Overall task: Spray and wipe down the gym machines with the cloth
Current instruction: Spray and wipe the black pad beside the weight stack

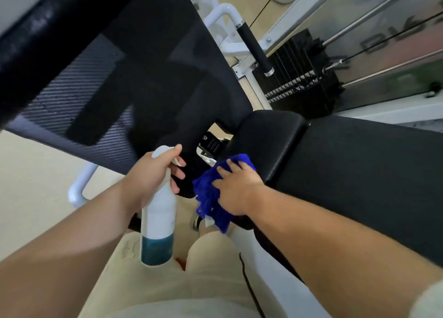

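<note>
My left hand (153,173) grips the neck of a white spray bottle (158,219) with blue liquid at its bottom; the nozzle points forward at the black backrest pad (148,77). My right hand (236,188) presses flat on a blue cloth (208,197), which lies over the near edge of the black seat pad (268,140). Part of the cloth hangs down below the pad's edge. A longer black pad (371,173) runs off to the right of the seat.
A black weight stack (297,85) with steel guide rods and a cable stands behind the seat. A black-gripped handle (255,46) on the white frame (223,13) rises at the back. A white frame tube (81,185) curves down to the beige floor at left.
</note>
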